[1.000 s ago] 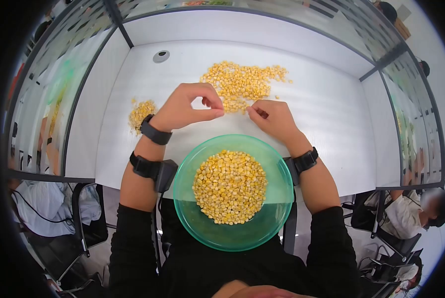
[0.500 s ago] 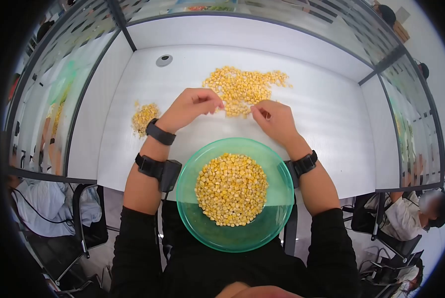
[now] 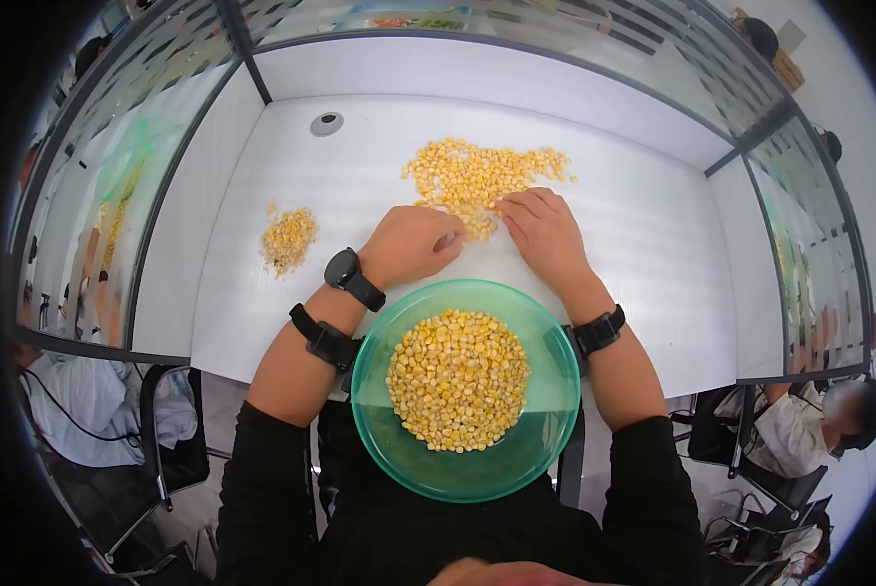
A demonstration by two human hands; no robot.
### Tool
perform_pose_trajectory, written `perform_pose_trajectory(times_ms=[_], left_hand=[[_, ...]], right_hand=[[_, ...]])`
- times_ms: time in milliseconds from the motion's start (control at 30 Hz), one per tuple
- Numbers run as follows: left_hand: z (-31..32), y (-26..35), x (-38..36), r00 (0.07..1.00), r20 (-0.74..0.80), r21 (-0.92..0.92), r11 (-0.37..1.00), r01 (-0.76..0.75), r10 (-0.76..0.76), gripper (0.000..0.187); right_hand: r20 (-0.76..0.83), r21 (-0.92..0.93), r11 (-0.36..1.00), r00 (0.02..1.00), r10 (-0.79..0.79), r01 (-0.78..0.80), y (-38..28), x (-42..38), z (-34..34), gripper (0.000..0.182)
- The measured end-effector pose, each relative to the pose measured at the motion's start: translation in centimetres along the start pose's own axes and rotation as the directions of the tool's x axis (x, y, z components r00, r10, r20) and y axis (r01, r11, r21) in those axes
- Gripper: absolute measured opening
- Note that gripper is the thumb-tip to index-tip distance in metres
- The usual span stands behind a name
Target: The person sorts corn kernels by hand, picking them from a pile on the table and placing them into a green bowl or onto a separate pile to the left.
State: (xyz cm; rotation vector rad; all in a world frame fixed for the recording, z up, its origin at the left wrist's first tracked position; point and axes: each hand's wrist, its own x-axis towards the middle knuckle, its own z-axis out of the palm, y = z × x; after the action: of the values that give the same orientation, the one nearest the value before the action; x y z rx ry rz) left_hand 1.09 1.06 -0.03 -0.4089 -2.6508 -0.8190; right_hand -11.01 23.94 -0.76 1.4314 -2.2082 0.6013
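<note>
A loose pile of yellow corn kernels [image 3: 472, 176] lies on the white desk. At its near left edge is my left hand [image 3: 410, 244], its fingers curled and closed, hiding whatever may be between them. My right hand [image 3: 545, 232] rests at the pile's near right side, fingers stretched out and their tips at the kernels. Closer to me, a green translucent bowl [image 3: 379, 439] on my lap holds a heap of corn kernels [image 3: 457, 381]. To the left, a smaller pile of corn bits [image 3: 289, 239] looks darker and more broken.
Low partitions [image 3: 477, 73] with glass tops close in the desk [image 3: 643, 293] at the back and sides. A round cable grommet [image 3: 327, 124] sits at the back left. Co-workers sit beyond both sides, one person's sleeve [image 3: 785, 425] showing at right.
My left hand has moved right and toward me, with the wrist turned over. My right hand's fingers have straightened out over the kernels. The view has shifted slightly.
</note>
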Motion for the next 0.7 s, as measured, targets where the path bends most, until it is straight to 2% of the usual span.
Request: perform_pose_trajectory(times_ms=[167,467,500,567,667,700], left_hand=[[0.1,-0.2,0.0,1.000,0.012,0.015,1.000,-0.008,0.007,0.009],[0.2,-0.4,0.0,0.999,0.006,0.028,0.999,-0.032,0.032,0.011],[0.3,-0.4,0.0,1.000,-0.010,-0.032,0.999,-0.006,0.006,0.012],[0.6,-0.1,0.1,0.998,-0.036,-0.153,0.987,0.042,-0.048,0.015],[0.1,1.0,0.6,0.976,-0.024,-0.390,0.901,0.190,-0.216,0.018],[0.1,0.9,0.6,0.977,-0.024,-0.398,0.899,0.184,-0.211,0.017]], right_hand=[[-0.050,-0.039,0.999,0.998,-0.027,0.025,-0.5,0.3,-0.3,0.008],[-0.066,0.067,0.994,0.994,0.089,-0.084,-0.9,0.2,-0.5,0.015],[-0.031,0.230,0.955,0.979,0.201,-0.188,-1.3,0.2,-0.7,0.015],[0.090,0.519,0.766,0.915,0.393,-0.380,-2.6,0.4,-1.2,0.016],[0.292,0.794,0.436,0.896,0.336,-0.422,-2.6,-0.2,0.1,0.019],[0.313,0.795,0.417,0.888,0.338,-0.439,-3.0,-0.2,0.1,0.019]])
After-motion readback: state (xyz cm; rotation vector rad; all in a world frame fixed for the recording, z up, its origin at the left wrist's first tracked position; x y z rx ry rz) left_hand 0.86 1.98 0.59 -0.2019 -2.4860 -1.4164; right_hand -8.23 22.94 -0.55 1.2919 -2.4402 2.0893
